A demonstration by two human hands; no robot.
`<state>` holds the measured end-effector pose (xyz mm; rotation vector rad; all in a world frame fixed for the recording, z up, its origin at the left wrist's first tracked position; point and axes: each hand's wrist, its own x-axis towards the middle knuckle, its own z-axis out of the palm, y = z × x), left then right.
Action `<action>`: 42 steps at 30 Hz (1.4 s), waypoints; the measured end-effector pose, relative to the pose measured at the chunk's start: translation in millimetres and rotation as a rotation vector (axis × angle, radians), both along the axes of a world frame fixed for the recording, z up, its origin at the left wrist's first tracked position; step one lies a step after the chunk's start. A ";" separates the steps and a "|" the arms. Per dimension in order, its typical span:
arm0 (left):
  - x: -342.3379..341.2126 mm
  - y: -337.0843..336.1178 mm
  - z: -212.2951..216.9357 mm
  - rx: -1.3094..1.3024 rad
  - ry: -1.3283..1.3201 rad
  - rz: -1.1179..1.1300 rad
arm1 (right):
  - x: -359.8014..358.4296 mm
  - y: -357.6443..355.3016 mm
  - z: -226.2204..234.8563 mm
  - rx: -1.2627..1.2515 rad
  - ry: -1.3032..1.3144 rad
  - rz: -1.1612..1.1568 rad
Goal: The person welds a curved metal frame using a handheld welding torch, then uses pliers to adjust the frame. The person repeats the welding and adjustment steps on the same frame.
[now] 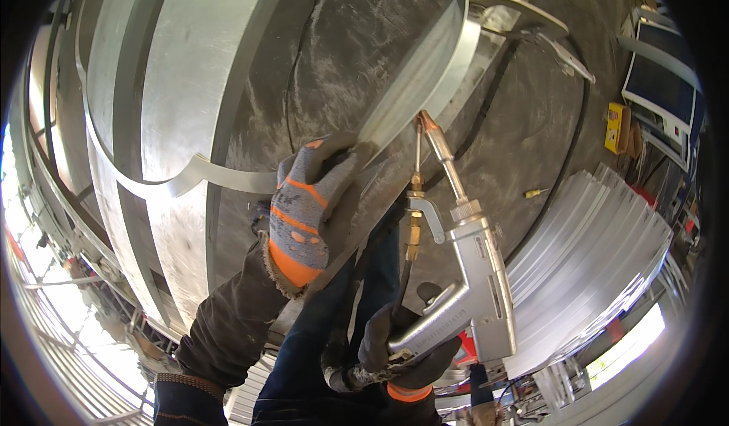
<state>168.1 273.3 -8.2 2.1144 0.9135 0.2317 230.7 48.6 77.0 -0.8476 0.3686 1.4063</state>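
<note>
My left hand [300,217], in a grey and orange work glove, is closed around the near end of a curved metal strip [425,69] that stands on its edge. My right hand [437,361], also gloved, grips the handle of a silver handheld welding gun [478,274]. Its copper nozzle [428,121] meets or nearly meets the lower edge of the strip; I cannot tell if they touch. A thin brass-fitted feed tube [415,213] runs beside the barrel to the tip. Locking pliers [531,27] clamp the strip farther off.
Large curved metal sheets [197,61] fill the left over a dark scuffed work surface [342,54]. Stacked metal strips [592,251] lie at the right. Beyond them are a yellow-handled tool [535,193], a yellow box [615,128] and a dark-panelled unit [661,77]. Black cables [566,168] cross the surface.
</note>
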 end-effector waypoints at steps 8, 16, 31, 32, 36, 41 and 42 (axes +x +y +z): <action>-0.1 1.4 -2.1 -0.024 -0.009 -0.039 | 0.4 7.3 -0.7 -0.041 0.105 0.035; -5.2 1.1 0.4 -0.120 -0.023 0.039 | 3.5 5.3 -7.9 0.037 0.036 -0.022; -8.3 -1.0 -1.6 -0.152 -0.002 0.062 | 4.4 -15.0 -15.2 0.031 0.047 -0.022; -9.3 -0.5 -1.5 -0.115 0.010 0.031 | 4.8 -16.8 -15.6 0.032 0.046 -0.021; -10.0 -0.5 -3.7 -0.039 -0.023 0.016 | 5.7 -25.6 -19.0 0.054 0.045 0.020; -7.4 -4.5 -6.3 -0.043 -0.004 0.075 | 7.6 -25.6 -21.4 0.063 0.002 0.165; -7.0 -5.1 -6.4 -0.059 0.021 0.072 | 6.2 -23.2 -18.8 0.090 -0.004 0.127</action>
